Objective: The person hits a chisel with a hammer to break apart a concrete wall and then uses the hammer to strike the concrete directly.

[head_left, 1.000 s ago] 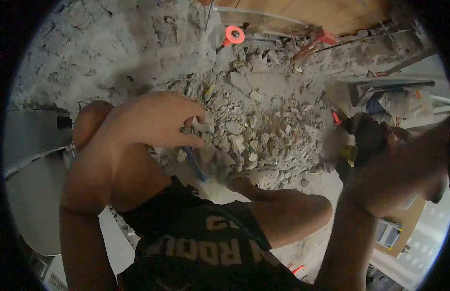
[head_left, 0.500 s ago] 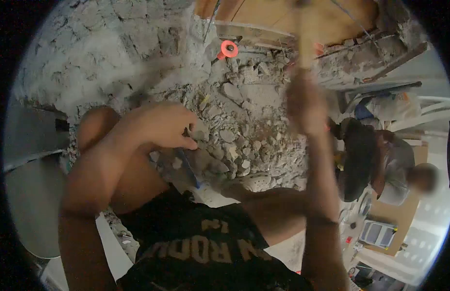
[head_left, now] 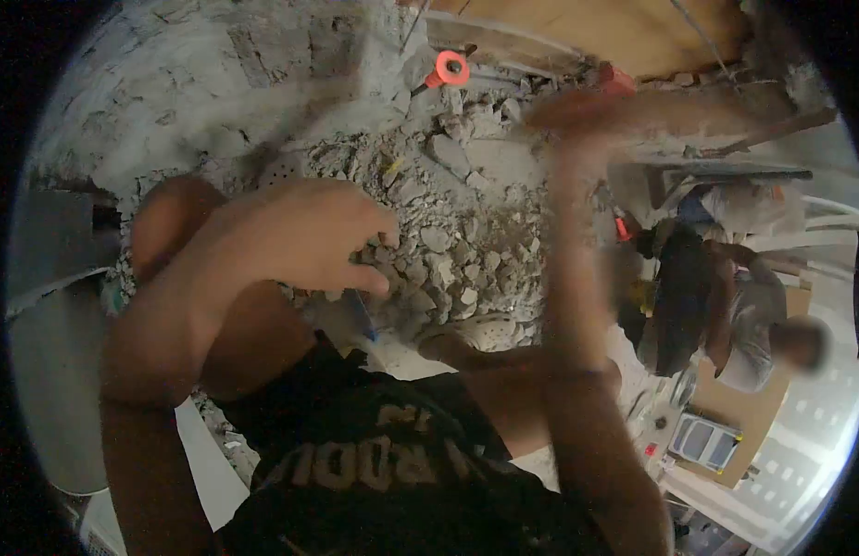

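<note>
Head view: a rough, pitted grey masonry surface point(head_left: 179, 102) fills the upper left. Black clothing with pale lettering point(head_left: 355, 519) covers the wearer's lap, low in the frame. A loose heap of broken grey rubble point(head_left: 476, 255) spreads across the middle, in front of the bent legs, and a smooth brown panel point(head_left: 596, 28) slants along the top. Over on the right another person in a grey top point(head_left: 752, 320) is bent forward.

A long brown band point(head_left: 698, 113), smeared by motion, runs rightward from the right hand point(head_left: 577, 125); the fingers are too blurred to tell whether that grip is closed around it. The left hand point(head_left: 332, 236) hangs at the near left edge of the rubble, its grip spread, with a gap between thumb and curved fingers. Smaller things: a clear-topped grey box point(head_left: 705, 443) near the other person, a tool with a round red guard point(head_left: 452, 68) beyond the heap, and a narrow blue strip point(head_left: 366, 320) just below the left hand.
</note>
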A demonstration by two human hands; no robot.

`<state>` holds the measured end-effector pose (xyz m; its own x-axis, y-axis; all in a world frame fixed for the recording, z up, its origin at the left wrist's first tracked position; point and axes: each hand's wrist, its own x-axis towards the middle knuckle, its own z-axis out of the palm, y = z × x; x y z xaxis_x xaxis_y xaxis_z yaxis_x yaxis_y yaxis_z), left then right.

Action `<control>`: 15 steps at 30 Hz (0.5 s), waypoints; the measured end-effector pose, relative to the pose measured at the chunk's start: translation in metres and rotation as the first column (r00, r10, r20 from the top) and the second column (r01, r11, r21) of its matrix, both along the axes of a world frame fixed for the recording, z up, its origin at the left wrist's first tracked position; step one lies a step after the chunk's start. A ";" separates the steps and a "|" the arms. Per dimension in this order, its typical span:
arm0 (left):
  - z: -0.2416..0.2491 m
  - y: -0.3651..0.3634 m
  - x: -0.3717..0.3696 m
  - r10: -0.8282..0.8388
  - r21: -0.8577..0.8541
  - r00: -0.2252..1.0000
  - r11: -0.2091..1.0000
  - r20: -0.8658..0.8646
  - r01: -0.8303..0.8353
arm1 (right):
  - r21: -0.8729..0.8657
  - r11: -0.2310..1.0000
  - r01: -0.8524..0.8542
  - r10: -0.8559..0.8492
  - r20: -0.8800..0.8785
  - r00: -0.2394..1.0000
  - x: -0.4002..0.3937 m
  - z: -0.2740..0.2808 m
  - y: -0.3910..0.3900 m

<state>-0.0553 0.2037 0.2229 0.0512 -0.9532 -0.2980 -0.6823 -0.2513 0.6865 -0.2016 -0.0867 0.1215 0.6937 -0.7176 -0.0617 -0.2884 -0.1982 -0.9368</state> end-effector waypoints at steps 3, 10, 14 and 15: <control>0.003 0.001 0.010 0.022 0.122 0.999 0.992 0.046 -0.028 | 0.149 0.982 -0.117 0.142 -0.174 0.974 0.059 -0.136 -0.005; -0.010 0.008 0.012 0.047 0.067 0.990 0.996 0.130 -0.056 | -0.307 0.950 -0.053 0.007 -0.147 0.989 -0.060 0.118 -0.046; 0.018 0.007 0.002 -0.025 0.089 0.995 0.996 0.099 0.016 | -0.663 0.741 0.105 0.052 0.212 0.976 -0.142 0.364 -0.064; 0.021 0.007 0.000 -0.016 0.052 0.997 0.999 0.073 0.013 | -0.743 0.659 0.116 0.173 0.299 0.938 -0.146 0.426 -0.058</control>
